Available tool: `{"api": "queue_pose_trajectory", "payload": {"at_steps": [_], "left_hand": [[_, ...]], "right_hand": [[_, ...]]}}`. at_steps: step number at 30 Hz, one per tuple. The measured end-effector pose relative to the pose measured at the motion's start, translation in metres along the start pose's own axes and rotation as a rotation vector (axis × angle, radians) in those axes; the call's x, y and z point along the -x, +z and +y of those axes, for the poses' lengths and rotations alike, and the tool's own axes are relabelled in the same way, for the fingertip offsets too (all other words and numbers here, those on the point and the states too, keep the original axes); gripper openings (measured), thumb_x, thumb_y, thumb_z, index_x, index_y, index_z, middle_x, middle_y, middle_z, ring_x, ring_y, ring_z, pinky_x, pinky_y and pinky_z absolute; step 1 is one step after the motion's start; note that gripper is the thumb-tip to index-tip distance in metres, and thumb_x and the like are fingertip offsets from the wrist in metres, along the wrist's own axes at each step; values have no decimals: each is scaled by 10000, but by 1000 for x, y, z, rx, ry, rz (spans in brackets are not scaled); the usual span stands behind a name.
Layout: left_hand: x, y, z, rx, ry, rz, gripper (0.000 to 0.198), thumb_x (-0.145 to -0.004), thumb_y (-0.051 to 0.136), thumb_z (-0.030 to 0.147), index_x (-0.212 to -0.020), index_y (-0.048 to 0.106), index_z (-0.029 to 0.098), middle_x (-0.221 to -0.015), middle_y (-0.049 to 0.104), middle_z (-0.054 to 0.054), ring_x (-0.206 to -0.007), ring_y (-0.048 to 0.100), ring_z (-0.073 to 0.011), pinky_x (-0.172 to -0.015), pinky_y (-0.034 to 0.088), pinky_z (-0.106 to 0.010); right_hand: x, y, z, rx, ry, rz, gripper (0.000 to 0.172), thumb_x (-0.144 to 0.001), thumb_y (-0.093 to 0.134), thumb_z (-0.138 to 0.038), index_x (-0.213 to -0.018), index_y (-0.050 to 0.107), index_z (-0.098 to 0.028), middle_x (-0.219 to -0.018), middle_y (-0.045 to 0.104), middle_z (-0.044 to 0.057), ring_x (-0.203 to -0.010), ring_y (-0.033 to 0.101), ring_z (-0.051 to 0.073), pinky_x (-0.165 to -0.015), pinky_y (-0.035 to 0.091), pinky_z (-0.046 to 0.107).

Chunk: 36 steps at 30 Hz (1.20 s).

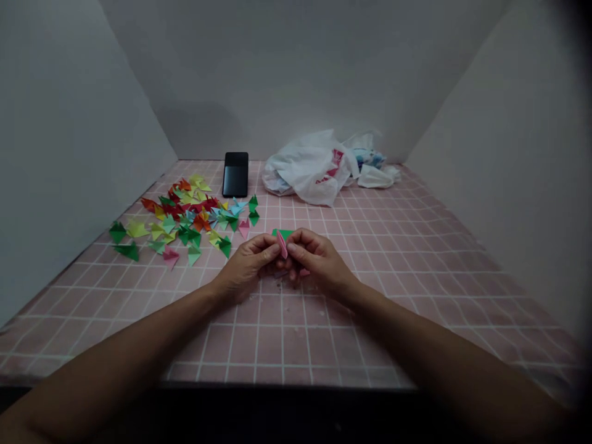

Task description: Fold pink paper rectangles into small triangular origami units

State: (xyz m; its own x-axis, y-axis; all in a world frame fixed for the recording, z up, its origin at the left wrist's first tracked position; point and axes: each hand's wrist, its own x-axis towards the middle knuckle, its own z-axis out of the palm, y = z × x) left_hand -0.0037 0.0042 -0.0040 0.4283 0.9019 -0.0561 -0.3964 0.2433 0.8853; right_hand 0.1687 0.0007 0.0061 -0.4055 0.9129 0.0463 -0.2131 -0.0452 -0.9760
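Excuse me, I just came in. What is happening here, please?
A person holds folded pink paper against a green paper piece with the left hand and right hand, above a pink tiled surface. Many colourful folded paper triangles lie scattered to the left. A black smartphone and a white plastic bag lie farther back.

Folded paper (pixel 282 244) hidden by fingers (pixel 266 246), forearms (pixel 87 377) cut off
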Motion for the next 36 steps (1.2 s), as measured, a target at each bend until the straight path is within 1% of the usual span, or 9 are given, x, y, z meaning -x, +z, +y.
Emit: {"api": "queue_pose_trajectory", "payload": {"at_steps": [5, 11, 16, 19, 22, 26, 29, 32, 36], "left_hand": [[1, 0, -2, -39, 43, 59, 273, -748, 858, 353, -831, 685, 158, -697, 681, 15, -620, 634, -97, -649, 533, -226], [1, 2, 0, -164, 114, 159, 286, -715, 862, 364, -816, 688, 161, -711, 683, 23, -586, 638, -89, -610, 535, -213], [3, 4, 6, -370, 198, 178, 267, -773, 804, 392, -817, 681, 160, -711, 662, 14, -620, 646, -116, -619, 543, -240], [4, 3, 7, -430, 223, 139, 257, -796, 779, 396, -815, 674, 162, -733, 660, 4, -656, 637, -122, -638, 534, -241], [4, 1, 6, -428, 215, 109, 237, -812, 763, 378, -862, 672, 165, -789, 667, -7, -714, 637, -129, -690, 533, -251], [3, -1, 4, -462, 228, 132, 202, -800, 767, 348, -842, 675, 173, -768, 639, 6, -715, 607, -122, -685, 500, -239], [4, 1, 5, -493, 229, 161, 204, -793, 764, 360, -776, 681, 174, -747, 649, 0, -718, 601, -131, -693, 492, -248], [5, 3, 7, -427, 185, 186, 235, -774, 778, 380, -751, 682, 166, -752, 662, -5, -718, 600, -134, -705, 492, -257], [6, 4, 8, -352, 141, 181, 251, -762, 779, 361, -688, 652, 158, -684, 635, 6, -649, 571, -113, -651, 465, -240]], "right_hand": [[3, 3, 2, 185, -116, 101, 179, -872, 652, -328, -959, 532, -227, -640, 590, -60, -477, 534, 96, -445, 415, 213], [6, 2, 5, 495, -311, 178, 80, -901, 624, -226, -884, 545, -226, -732, 585, -25, -607, 536, 116, -549, 408, 253], [8, 3, 3, 468, -274, 113, 127, -972, 552, -325, -920, 587, -215, -785, 629, 9, -669, 577, 137, -596, 429, 269], [7, 2, 3, 475, -283, 112, 136, -946, 604, -339, -900, 591, -212, -769, 631, 6, -677, 578, 143, -621, 438, 274], [6, 2, 4, 576, -303, 148, 119, -942, 601, -275, -841, 602, -212, -735, 620, -3, -660, 557, 139, -640, 425, 278], [6, 2, 5, 670, -322, 90, 166, -936, 587, -244, -772, 576, -215, -713, 616, -2, -646, 549, 143, -624, 397, 284], [5, 2, 5, 720, -295, 165, 211, -914, 629, -272, -736, 530, -220, -676, 585, -9, -608, 512, 140, -593, 366, 285], [4, 2, 6, 660, -245, 193, 169, -894, 665, -306, -789, 567, -218, -693, 599, -8, -614, 515, 139, -574, 365, 276], [6, 4, 7, 522, -199, 85, 171, -905, 641, -295, -757, 614, -214, -673, 609, -7, -632, 540, 141, -570, 378, 270]]}}
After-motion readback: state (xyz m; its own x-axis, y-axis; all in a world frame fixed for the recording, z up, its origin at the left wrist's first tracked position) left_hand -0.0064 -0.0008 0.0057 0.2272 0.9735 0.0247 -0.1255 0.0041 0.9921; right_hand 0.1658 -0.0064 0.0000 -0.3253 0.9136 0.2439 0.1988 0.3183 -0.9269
